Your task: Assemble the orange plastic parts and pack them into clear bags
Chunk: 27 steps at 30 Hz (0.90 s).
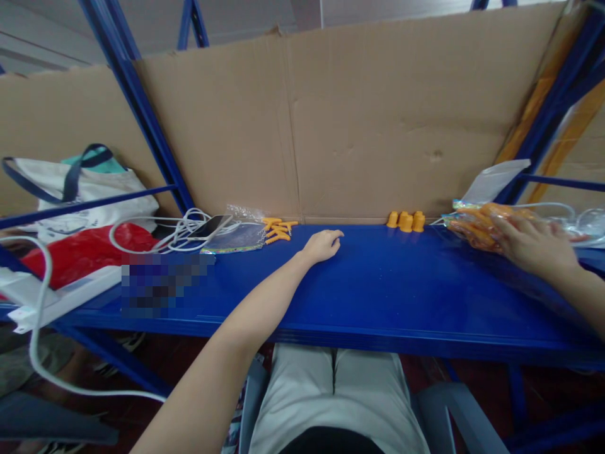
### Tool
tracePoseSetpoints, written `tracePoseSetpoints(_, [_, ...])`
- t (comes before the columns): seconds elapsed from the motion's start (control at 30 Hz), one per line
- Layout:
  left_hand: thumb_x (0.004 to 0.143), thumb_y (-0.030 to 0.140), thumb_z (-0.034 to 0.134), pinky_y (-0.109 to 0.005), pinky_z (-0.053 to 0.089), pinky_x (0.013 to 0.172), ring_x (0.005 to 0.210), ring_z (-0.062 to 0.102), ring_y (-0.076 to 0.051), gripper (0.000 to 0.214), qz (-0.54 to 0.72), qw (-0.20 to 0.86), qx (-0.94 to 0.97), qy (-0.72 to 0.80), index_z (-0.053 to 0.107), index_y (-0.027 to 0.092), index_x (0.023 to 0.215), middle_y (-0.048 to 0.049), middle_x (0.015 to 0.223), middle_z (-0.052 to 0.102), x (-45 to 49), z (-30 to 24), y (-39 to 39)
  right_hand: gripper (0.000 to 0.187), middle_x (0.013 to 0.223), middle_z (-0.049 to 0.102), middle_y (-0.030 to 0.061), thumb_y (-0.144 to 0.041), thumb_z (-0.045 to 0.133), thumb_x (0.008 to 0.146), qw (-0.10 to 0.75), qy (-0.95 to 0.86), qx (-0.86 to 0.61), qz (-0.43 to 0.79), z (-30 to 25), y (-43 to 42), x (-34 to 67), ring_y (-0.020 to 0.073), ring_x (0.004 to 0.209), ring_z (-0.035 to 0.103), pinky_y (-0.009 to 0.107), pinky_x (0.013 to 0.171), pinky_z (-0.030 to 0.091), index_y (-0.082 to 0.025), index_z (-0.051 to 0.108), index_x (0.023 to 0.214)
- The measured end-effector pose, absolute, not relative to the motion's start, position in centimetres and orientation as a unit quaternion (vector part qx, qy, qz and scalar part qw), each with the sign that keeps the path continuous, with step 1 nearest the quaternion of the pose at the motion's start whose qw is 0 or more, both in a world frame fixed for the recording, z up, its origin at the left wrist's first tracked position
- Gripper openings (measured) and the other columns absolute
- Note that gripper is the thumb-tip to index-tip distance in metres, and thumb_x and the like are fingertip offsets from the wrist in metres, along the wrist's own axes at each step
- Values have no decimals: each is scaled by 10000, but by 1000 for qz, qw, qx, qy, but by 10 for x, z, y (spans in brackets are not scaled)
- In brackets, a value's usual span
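My left hand [323, 246] rests over the blue tabletop near its middle, palm down, fingers loosely bent with a gap at the thumb. Nothing shows in it. Behind and to its left lie several small orange plastic pieces [278, 231] beside a clear plastic bag [241, 238]. At the right, my right hand [534, 243] lies with outstretched fingers on a clear bag of orange plastic parts [475, 228]; its fingertips touch the bag. Between the hands, near the cardboard, stand several orange cup-shaped pieces [405, 221]. What is under the right palm is hidden.
A cardboard sheet [378, 120] walls off the back of the blue table [378, 296]. On the left are a phone [212, 226], coiled white cables [182, 230], a red bag [94, 249], a cloth tote [94, 189] and a white power strip [70, 296]. Blue posts [142, 120] flank the table.
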<state>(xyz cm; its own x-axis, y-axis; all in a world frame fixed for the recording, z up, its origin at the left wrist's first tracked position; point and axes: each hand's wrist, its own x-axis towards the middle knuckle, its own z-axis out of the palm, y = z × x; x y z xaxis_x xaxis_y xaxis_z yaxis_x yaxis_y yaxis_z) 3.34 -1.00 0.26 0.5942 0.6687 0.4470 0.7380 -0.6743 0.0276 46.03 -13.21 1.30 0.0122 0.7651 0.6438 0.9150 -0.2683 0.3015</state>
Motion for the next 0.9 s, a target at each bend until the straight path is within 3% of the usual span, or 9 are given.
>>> tracePoseSetpoints(0.27, [904, 159, 445, -323, 519, 943, 1083, 663, -214, 326, -193, 73, -893, -399, 674, 175, 1135, -67, 1142, 718, 33, 4, -9, 685, 1307, 593, 215, -574, 319, 879, 90, -584, -737, -329, 19, -124, 459, 393, 1277, 473, 606, 996, 383, -137, 508, 1371])
tracePoseSetpoints(0.43, [902, 159, 441, -314, 512, 949, 1094, 656, -204, 327, -189, 68, -894, -401, 680, 189, 1122, -56, 1152, 716, 33, 6, -11, 627, 1326, 585, 198, -590, 294, 911, 119, -573, -732, -349, 33, -121, 437, 385, 1211, 526, 610, 967, 386, -166, 543, 1300])
tracePoseSetpoints(0.53, [907, 169, 436, -308, 505, 958, 1103, 648, -198, 328, -183, 67, -889, -415, 678, 200, 1127, -46, 1163, 710, 32, 9, -12, 562, 1256, 626, 201, -563, 340, 917, 120, -594, -707, -364, 42, -117, 416, 367, 1165, 557, 606, 983, 368, -148, 589, 1203])
tracePoseSetpoints(0.67, [913, 184, 436, -312, 476, 994, 1159, 608, -207, 340, -172, 78, -856, -482, 657, 198, 1172, -62, 1205, 686, 26, 17, -11, 509, 1409, 515, 201, -435, 352, 935, 136, -639, -667, -359, 47, -101, 386, 353, 1291, 469, 647, 1049, 277, -121, 540, 1288])
tracePoseSetpoints(0.77, [891, 165, 454, -380, 456, 1016, 1205, 572, -259, 359, -169, 91, -797, -573, 635, 168, 1202, -120, 1248, 649, 14, 25, -11, 461, 1427, 506, 178, -395, 379, 923, 133, -668, -661, -316, 49, -84, 364, 344, 1326, 436, 612, 1062, 298, -133, 585, 1242])
tracePoseSetpoints(0.9, [852, 148, 494, -471, 409, 1044, 1289, 494, -330, 423, -144, 84, -705, -689, 577, 134, 1267, -193, 1345, 560, -7, 32, -9, 499, 1470, 457, 177, -354, 425, 894, 101, -678, -692, -227, 49, -55, 340, 341, 1318, 448, 562, 1073, 329, -123, 542, 1320])
